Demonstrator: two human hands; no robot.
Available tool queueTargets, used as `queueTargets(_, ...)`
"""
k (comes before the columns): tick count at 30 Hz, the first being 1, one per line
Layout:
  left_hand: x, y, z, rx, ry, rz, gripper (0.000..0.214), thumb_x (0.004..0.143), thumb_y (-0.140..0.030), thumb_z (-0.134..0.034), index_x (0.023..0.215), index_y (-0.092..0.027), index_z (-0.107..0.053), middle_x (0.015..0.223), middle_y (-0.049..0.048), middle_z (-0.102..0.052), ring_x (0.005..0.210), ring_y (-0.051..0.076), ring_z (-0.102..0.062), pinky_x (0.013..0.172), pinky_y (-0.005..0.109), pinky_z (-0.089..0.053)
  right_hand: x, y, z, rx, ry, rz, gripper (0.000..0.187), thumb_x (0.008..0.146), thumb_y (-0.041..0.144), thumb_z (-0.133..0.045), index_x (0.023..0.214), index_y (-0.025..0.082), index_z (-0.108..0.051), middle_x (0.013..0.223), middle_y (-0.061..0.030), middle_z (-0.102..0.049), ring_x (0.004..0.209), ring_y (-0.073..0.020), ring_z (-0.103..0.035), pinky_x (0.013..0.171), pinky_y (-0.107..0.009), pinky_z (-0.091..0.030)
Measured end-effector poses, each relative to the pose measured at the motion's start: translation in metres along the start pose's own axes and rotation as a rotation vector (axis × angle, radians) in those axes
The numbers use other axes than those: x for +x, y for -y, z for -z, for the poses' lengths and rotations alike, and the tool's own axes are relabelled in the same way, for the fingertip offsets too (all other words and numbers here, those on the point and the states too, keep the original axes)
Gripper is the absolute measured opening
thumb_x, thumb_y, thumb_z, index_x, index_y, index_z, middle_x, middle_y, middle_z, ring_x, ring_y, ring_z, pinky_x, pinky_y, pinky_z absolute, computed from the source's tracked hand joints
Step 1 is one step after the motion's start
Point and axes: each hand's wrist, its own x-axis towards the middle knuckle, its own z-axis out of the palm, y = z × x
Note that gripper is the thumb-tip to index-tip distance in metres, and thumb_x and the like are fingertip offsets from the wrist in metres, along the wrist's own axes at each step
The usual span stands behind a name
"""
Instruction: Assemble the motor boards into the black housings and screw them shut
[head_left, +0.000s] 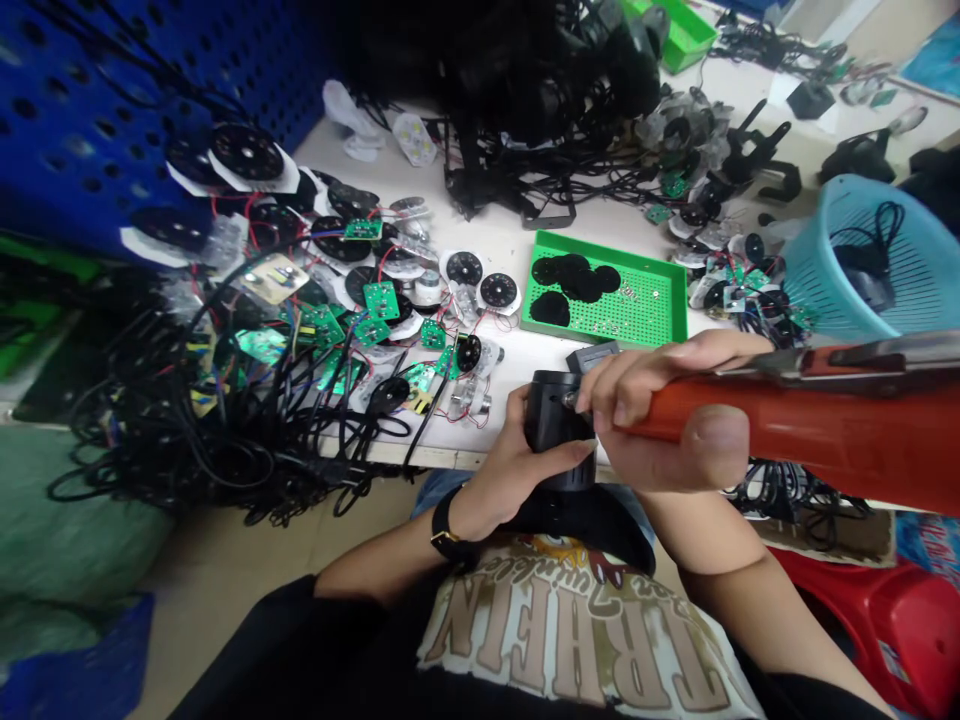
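My left hand [517,470], with a black watch on its wrist, is wrapped round a black cylindrical lamp housing [553,415] held over my lap at the table's near edge. My right hand [675,420] is closed round the orange-red handle of an electric screwdriver [810,420]. The tool's tip points left and meets the top of the black housing. A small grey block [592,355] lies on the table just behind the housing.
A green tray [660,300] with black discs sits beyond my hands. Green circuit boards, black round plates and tangled wires [315,310] cover the table's left side. A light-blue basket [877,260] stands at the right, black lamp parts [540,90] are piled behind, and a red stool [885,620] sits lower right.
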Motion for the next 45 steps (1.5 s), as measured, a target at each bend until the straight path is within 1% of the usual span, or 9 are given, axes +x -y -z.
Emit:
queueTargets(6, -0.006, 0.0, 0.005, 0.141, 0.119, -0.022, 0.07, 0.077, -0.043, -0.089, 0.128, -0.025, -0.045, 0.126, 0.0068, -0.059, 0.123, 0.029, -0.055, 0.108, 0.047, -0.041, -0.003, 0.003, 0.008, 0.006, 0.112, 0.009, 0.013, 0.096, 0.041, -0.063, 0.096, 0.031, -0.055, 0.054, 0.0101, -0.044, 0.036, -0.0117, -0.045, 0.04, -0.026, -0.049)
queueTargets(10, -0.008, -0.007, 0.004, 0.161, 0.196, -0.035, 0.072, 0.077, -0.039, -0.09, 0.133, -0.026, -0.046, 0.129, 0.0069, -0.059, 0.125, 0.029, -0.055, 0.11, 0.047, -0.041, -0.007, 0.029, 0.019, -0.062, 0.193, -0.093, 0.018, 0.097, 0.041, -0.06, 0.112, 0.033, -0.062, 0.059, 0.0072, -0.052, 0.045, -0.0151, -0.055, 0.049, -0.032, -0.055)
queueTargets(13, -0.006, -0.008, 0.003, 0.044, 0.141, 0.055, 0.075, 0.073, -0.037, -0.092, 0.133, -0.027, -0.048, 0.126, 0.0053, -0.062, 0.12, 0.027, -0.057, 0.105, 0.044, -0.047, 0.0, 0.035, 0.024, -0.089, 0.184, -0.08, 0.032, 0.096, 0.042, -0.062, 0.127, 0.034, -0.063, 0.059, 0.0067, -0.055, 0.043, -0.0162, -0.055, 0.048, -0.034, -0.055)
queueTargets(16, -0.003, -0.007, 0.003, -0.11, 0.028, 0.159, 0.071, 0.069, -0.038, -0.094, 0.126, -0.025, -0.054, 0.112, 0.0041, -0.066, 0.103, 0.023, -0.063, 0.088, 0.038, -0.055, 0.023, 0.013, 0.03, -0.112, -0.024, 0.049, 0.025, 0.096, 0.043, -0.062, 0.117, 0.031, -0.068, 0.056, 0.0079, -0.05, 0.038, -0.0133, -0.047, 0.043, -0.029, -0.05)
queueTargets(18, -0.001, -0.008, 0.005, -0.168, -0.002, 0.15, 0.067, 0.066, -0.037, -0.096, 0.121, -0.023, -0.06, 0.108, 0.0047, -0.068, 0.097, 0.022, -0.064, 0.082, 0.036, -0.056, 0.042, -0.014, 0.038, -0.16, -0.203, 0.149, 0.015, 0.096, 0.042, -0.061, 0.103, 0.03, -0.067, 0.055, 0.0088, -0.044, 0.036, -0.0113, -0.042, 0.041, -0.025, -0.045)
queueTargets(20, -0.001, -0.011, 0.007, -0.204, -0.018, 0.133, 0.065, 0.063, -0.036, -0.096, 0.117, -0.022, -0.063, 0.107, 0.0056, -0.069, 0.094, 0.022, -0.064, 0.08, 0.035, -0.057, 0.058, -0.043, 0.048, -0.247, -0.299, 0.142, 0.013, 0.095, 0.042, -0.06, 0.1, 0.03, -0.061, 0.055, 0.0096, -0.042, 0.038, -0.0116, -0.041, 0.043, -0.025, -0.044)
queueTargets(27, 0.0, -0.017, 0.015, -0.213, -0.032, 0.139, 0.066, 0.06, -0.034, -0.097, 0.116, -0.021, -0.066, 0.098, 0.004, -0.071, 0.084, 0.02, -0.065, 0.076, 0.034, -0.058, 0.068, -0.103, 0.062, -0.277, -0.228, 0.007, 0.024, 0.092, 0.049, -0.068, 0.1, 0.028, -0.058, 0.055, 0.0099, -0.047, 0.04, -0.0129, -0.043, 0.047, -0.026, -0.047)
queueTargets(37, -0.001, 0.009, 0.046, -0.052, 0.068, 0.078, 0.062, 0.069, -0.038, -0.092, 0.123, -0.029, -0.064, 0.109, 0.0044, -0.073, 0.106, 0.029, -0.067, 0.095, 0.043, -0.055, 0.064, -0.105, 0.054, -0.291, -0.197, -0.125, 0.036, 0.088, 0.059, -0.069, 0.097, 0.026, -0.056, 0.053, 0.0101, -0.043, 0.039, -0.0118, -0.044, 0.046, -0.026, -0.05)
queueTargets(45, -0.003, -0.001, 0.05, 0.044, 0.2, 0.067, 0.067, 0.073, -0.039, -0.089, 0.132, -0.031, -0.059, 0.116, 0.0056, -0.072, 0.105, 0.029, -0.068, 0.097, 0.044, -0.055, 0.085, -0.095, 0.079, -0.304, -0.268, -0.048, 0.027, 0.088, 0.049, -0.069, 0.098, 0.026, -0.057, 0.054, 0.0097, -0.046, 0.04, -0.0115, -0.044, 0.044, -0.025, -0.044)
